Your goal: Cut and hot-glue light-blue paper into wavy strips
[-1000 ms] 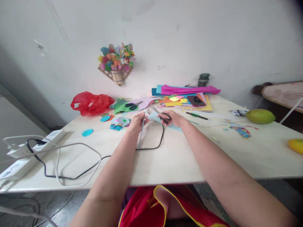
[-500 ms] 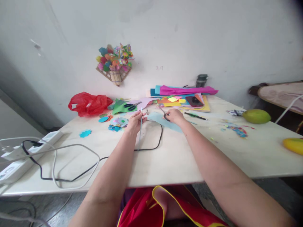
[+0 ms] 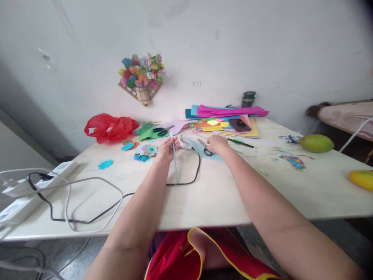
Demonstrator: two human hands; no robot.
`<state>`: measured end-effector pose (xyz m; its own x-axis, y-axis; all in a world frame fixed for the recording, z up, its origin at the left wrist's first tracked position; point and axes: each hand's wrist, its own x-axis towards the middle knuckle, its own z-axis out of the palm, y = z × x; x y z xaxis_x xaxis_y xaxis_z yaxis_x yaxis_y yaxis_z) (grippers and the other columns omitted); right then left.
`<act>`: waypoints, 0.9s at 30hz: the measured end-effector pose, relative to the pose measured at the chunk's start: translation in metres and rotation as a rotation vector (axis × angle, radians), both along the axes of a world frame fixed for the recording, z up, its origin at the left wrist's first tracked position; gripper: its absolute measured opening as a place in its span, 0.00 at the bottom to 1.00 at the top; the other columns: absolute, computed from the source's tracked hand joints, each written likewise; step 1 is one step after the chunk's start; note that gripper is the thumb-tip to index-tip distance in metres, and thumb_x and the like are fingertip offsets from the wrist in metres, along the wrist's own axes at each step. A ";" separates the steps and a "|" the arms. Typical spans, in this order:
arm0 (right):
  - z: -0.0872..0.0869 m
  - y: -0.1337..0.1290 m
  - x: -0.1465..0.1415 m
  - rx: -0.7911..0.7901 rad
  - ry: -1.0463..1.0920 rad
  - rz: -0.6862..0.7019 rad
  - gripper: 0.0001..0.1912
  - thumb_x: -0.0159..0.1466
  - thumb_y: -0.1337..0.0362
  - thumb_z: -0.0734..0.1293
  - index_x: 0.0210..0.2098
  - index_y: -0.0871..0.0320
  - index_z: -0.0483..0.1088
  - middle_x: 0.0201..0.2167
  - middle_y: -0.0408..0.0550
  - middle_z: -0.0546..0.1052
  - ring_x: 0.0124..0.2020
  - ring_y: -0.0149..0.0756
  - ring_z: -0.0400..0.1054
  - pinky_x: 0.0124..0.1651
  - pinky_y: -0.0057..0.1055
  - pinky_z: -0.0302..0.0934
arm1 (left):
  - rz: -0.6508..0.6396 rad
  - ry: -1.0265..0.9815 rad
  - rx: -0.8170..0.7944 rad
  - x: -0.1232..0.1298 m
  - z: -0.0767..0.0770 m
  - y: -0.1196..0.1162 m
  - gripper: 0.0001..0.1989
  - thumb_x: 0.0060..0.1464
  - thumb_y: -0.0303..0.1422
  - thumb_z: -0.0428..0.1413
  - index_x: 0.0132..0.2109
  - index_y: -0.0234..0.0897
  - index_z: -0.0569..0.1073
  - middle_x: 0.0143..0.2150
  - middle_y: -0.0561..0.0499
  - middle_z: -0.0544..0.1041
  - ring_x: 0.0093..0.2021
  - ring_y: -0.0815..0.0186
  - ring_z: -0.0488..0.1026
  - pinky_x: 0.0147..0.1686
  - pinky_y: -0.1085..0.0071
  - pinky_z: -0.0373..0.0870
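My left hand [image 3: 167, 150] pinches a narrow light blue paper strip [image 3: 175, 163], which stands up past the fingertips and hangs down toward the table. My right hand [image 3: 217, 144] is curled at the handles of a pair of scissors [image 3: 207, 151]; one dark loop shows, and the fingers cover the other. The blades point away to the left, low over a light blue sheet [image 3: 194, 144]. Between my hands lies a white tool, perhaps a glue gun [image 3: 185, 145], with a black cable [image 3: 198, 167].
Second scissors [image 3: 161, 131] lie on green paper. Paper flowers [image 3: 148, 150], a red plastic bag [image 3: 109, 128] and a power strip [image 3: 37, 194] are at left. Coloured sheets [image 3: 224, 112], a phone [image 3: 239, 125], a pen [image 3: 241, 143] and a green mango [image 3: 316, 143] are farther right.
The scissors have swung lower and now lie near the blue sheet, with their loop below my fingers. The blue strip in my left hand has tilted, its lower end shifting right.
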<state>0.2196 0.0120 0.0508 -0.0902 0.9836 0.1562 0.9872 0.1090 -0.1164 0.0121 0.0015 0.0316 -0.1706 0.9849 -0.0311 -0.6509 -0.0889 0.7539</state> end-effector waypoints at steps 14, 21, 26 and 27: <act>-0.012 -0.049 -0.091 -0.544 1.039 0.454 0.12 0.60 0.61 0.64 0.24 0.61 0.65 0.19 0.44 0.72 0.19 0.26 0.66 0.20 0.20 0.58 | 0.176 -0.177 0.041 0.005 0.009 -0.004 0.06 0.54 0.20 0.50 0.32 0.33 0.68 0.26 0.52 0.75 0.26 0.74 0.74 0.31 0.78 0.72; -0.011 -0.045 -0.086 -0.543 1.099 0.348 0.10 0.60 0.68 0.63 0.23 0.61 0.64 0.11 0.38 0.66 0.10 0.23 0.59 0.15 0.21 0.55 | 0.224 -0.161 -0.020 -0.008 0.012 -0.006 0.07 0.55 0.24 0.51 0.29 0.31 0.68 0.23 0.51 0.72 0.22 0.75 0.71 0.29 0.79 0.72; -0.013 -0.033 -0.071 -0.559 1.076 0.496 0.08 0.57 0.66 0.65 0.23 0.62 0.66 0.12 0.38 0.67 0.11 0.23 0.60 0.14 0.20 0.53 | 0.317 -0.189 -0.112 -0.016 0.015 -0.009 0.08 0.56 0.23 0.48 0.29 0.32 0.66 0.24 0.50 0.73 0.24 0.74 0.72 0.30 0.79 0.72; -0.012 -0.032 -0.067 -0.572 1.065 0.547 0.08 0.57 0.65 0.65 0.23 0.62 0.66 0.12 0.38 0.67 0.11 0.23 0.59 0.14 0.19 0.53 | 0.327 -0.192 -0.124 -0.017 0.015 -0.010 0.08 0.57 0.23 0.48 0.29 0.32 0.66 0.24 0.51 0.73 0.24 0.74 0.72 0.30 0.79 0.72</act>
